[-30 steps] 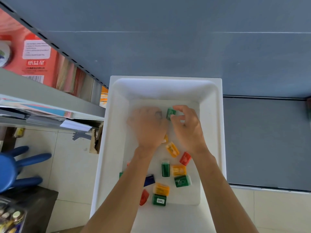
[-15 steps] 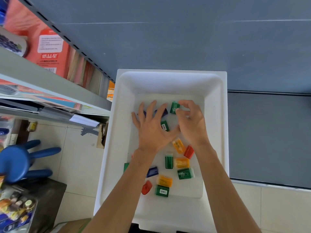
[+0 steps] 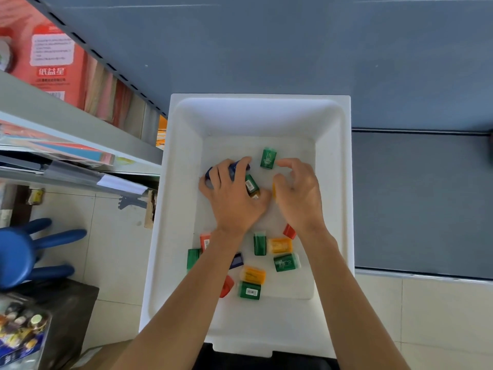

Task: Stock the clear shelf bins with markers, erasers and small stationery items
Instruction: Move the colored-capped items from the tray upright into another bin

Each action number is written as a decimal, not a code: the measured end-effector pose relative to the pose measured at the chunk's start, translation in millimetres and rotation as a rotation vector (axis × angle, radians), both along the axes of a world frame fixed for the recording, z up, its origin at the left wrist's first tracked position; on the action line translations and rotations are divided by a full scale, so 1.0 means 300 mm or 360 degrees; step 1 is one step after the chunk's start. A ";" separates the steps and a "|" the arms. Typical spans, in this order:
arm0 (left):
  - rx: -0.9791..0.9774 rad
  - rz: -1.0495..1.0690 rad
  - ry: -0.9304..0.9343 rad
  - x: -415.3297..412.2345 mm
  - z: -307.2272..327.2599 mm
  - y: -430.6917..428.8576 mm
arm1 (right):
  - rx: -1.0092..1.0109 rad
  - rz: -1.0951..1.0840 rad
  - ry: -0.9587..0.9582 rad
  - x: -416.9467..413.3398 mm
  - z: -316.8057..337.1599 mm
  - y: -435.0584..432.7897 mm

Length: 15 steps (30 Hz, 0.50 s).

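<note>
Gathering: clutching dark blue plastic block (image 3: 236,168) in left hand (image 3: 232,201), with right hand (image 3: 297,196) slack, empty; next, probably pinching green plastic block (image 3: 268,157) just beyond it.

A white bin (image 3: 332,198); inside, a green case (image 3: 268,157), an orange case (image 3: 280,245), a red case (image 3: 289,231), a dark blue case (image 3: 240,166). Blue stool (image 3: 16,253), lower left.

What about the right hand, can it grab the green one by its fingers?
Probably yes: the green item lies alone on the white bin's floor, just past the right hand, nothing between.
</note>
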<state>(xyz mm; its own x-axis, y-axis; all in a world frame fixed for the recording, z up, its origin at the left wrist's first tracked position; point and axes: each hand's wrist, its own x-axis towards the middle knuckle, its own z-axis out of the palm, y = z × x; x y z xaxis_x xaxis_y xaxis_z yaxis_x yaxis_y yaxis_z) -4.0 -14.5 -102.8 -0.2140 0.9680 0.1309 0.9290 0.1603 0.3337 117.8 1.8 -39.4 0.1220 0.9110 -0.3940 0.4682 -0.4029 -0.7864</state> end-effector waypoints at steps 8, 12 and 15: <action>0.0069 0.0038 -0.0050 -0.003 -0.002 -0.011 | 0.0024 0.0007 -0.0063 -0.005 -0.013 0.002; 0.0141 0.0030 -0.0239 0.004 0.016 -0.007 | 0.0040 -0.0012 -0.0052 0.003 -0.017 0.018; 0.0158 -0.0035 -0.0307 -0.007 0.021 -0.009 | 0.0014 -0.0035 -0.0028 0.001 -0.017 0.008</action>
